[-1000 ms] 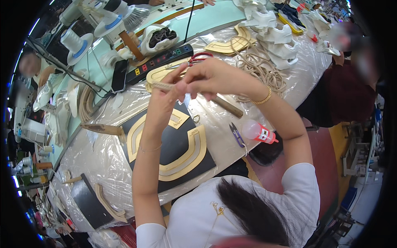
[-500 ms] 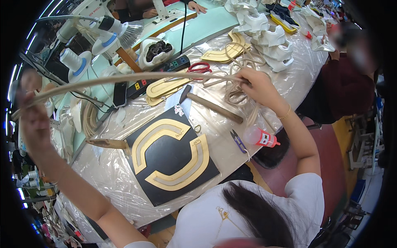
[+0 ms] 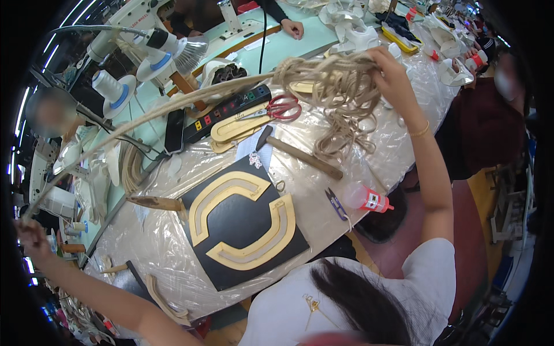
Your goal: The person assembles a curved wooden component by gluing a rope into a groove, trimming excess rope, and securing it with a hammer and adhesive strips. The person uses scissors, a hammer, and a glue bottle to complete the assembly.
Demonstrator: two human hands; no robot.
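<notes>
My right hand (image 3: 391,74) is raised over the far right of the table and grips a tangled bundle of tan cord (image 3: 337,95), loops hanging below it. A long strand of cord (image 3: 156,112) runs from the bundle, taut, down to the far left. There my left hand (image 3: 30,232) pinches its end, arm stretched out wide. Below the strand, on the plastic-covered table, lies a black board (image 3: 245,225) carrying two gold curved pieces (image 3: 231,190).
A hammer (image 3: 297,154), red-handled scissors (image 3: 277,109), a power strip (image 3: 225,112), small blue snips (image 3: 336,203) and a glue bottle with red cap (image 3: 366,199) lie on the table (image 3: 156,254). Lamps and thread cones stand at the back left. Other people sit around the table.
My right hand has lifted the cord bundle off the table and higher. My left hand has drawn the strand farther out to the lower left.
</notes>
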